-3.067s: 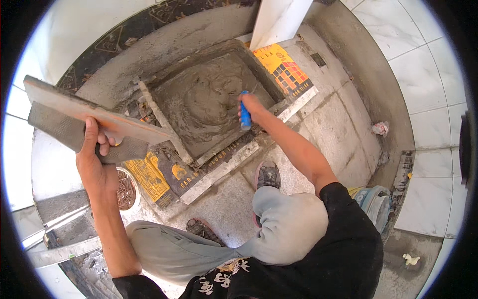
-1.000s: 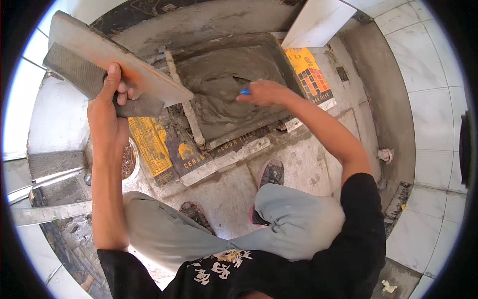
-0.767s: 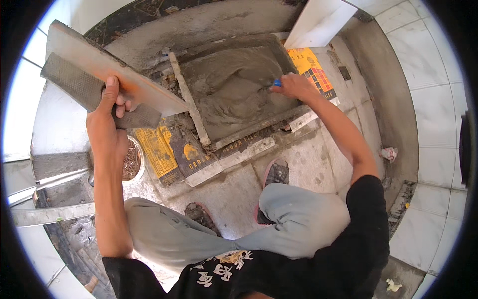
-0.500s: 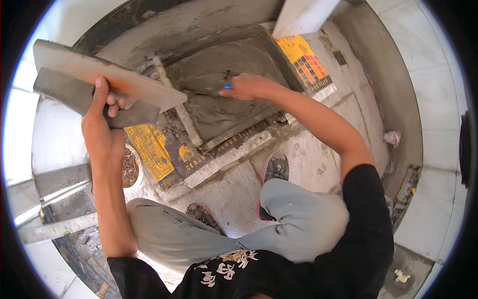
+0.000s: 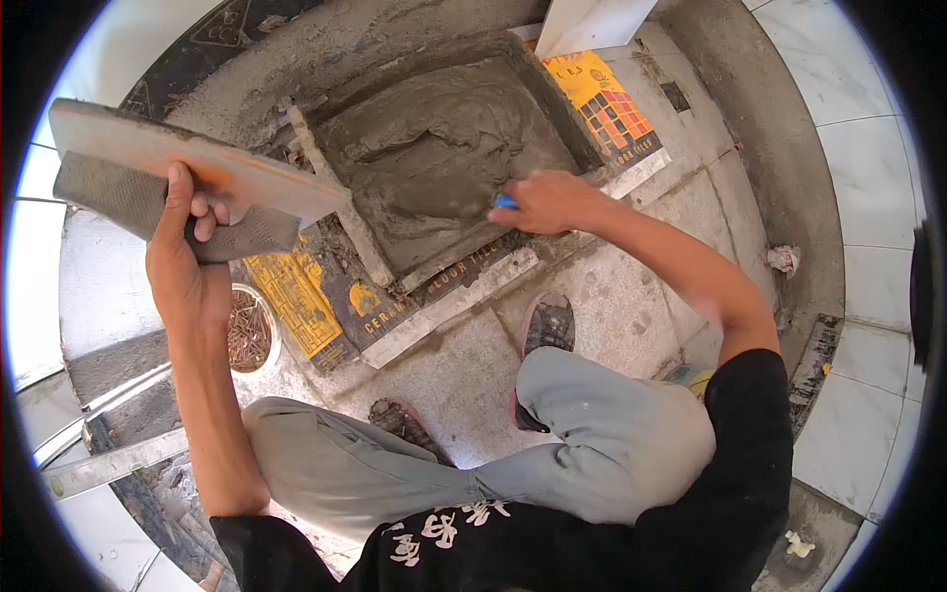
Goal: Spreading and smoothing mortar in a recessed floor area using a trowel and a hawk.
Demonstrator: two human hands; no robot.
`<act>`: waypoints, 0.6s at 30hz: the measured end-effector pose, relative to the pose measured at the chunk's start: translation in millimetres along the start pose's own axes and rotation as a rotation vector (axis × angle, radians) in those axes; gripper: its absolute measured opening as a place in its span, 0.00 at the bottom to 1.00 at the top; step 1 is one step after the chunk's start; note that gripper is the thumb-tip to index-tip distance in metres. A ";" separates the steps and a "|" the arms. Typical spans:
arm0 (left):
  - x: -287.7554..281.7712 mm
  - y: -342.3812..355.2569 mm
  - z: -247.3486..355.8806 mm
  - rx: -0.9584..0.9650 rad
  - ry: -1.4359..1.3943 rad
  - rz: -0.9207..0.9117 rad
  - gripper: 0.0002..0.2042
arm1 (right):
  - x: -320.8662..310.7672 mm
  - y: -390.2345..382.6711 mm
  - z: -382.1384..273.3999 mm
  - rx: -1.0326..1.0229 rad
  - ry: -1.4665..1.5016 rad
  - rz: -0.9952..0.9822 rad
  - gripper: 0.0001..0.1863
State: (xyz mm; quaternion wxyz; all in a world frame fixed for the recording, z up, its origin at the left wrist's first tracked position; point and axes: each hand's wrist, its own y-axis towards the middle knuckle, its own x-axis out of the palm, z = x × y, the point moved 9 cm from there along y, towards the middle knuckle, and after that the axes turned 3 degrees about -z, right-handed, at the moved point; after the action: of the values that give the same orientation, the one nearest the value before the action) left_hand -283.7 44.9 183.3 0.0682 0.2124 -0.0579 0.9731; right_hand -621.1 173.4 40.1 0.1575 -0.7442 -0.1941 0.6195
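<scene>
My left hand (image 5: 192,212) grips a long tile piece (image 5: 237,178), pale with an orange stain, thumb on top and fingers curled at its edge. Along its near side a grey, finely textured face (image 5: 113,187) shows; I cannot tell if it is a second piece. My right hand (image 5: 547,200) is closed round the blue handle (image 5: 505,201) of a tool at the near right of the wet grey mortar (image 5: 434,138). The tool's blade is not visible. The mortar fills a shallow rectangular tray (image 5: 572,128), and a mortar-crusted stick (image 5: 340,197) lies across its left side.
Yellow and black tile cartons (image 5: 296,306) lie around the tray. A white tub (image 5: 254,331) of nails or screws stands by my left forearm. A white board (image 5: 592,25) stands behind the tray. A long metal level or bar (image 5: 118,464) lies at left. Tiled wall (image 5: 858,168) rises at right.
My right hand has moved right and nearer to me across the mortar with the blue-handled tool. The left hand and tile piece shifted slightly left and down.
</scene>
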 end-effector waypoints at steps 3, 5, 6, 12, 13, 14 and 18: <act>7.1 -7.4 -1.7 -0.036 0.030 -0.003 0.07 | 27.8 20.5 1.5 0.000 -0.051 -0.218 0.33; 6.6 -8.1 -11.0 -0.050 0.049 -0.009 0.07 | 15.8 27.3 39.1 0.064 -0.056 -0.115 0.34; 2.9 -8.0 -10.1 -0.048 0.080 -0.003 0.07 | 15.0 29.8 54.2 0.061 -0.052 -0.110 0.34; -19.6 -9.6 9.5 0.009 0.102 0.031 0.08 | -37.0 -1.6 80.7 0.156 -0.245 0.105 0.36; -18.5 -9.5 11.8 0.016 0.101 0.040 0.08 | -35.7 -5.1 64.0 0.144 -0.163 0.091 0.35; -12.7 -9.7 13.7 0.023 0.088 0.030 0.08 | -34.3 -3.7 48.3 0.131 -0.080 0.076 0.35; 13.3 -6.2 -0.7 -0.013 0.066 -0.018 0.08 | 10.0 42.7 -14.3 0.052 0.141 -0.197 0.37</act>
State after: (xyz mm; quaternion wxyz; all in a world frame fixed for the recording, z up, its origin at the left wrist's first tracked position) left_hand -295.0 52.6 188.7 0.0803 0.1801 -0.0599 0.9785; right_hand -601.5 140.9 13.9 0.2500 -0.7591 -0.2385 0.5517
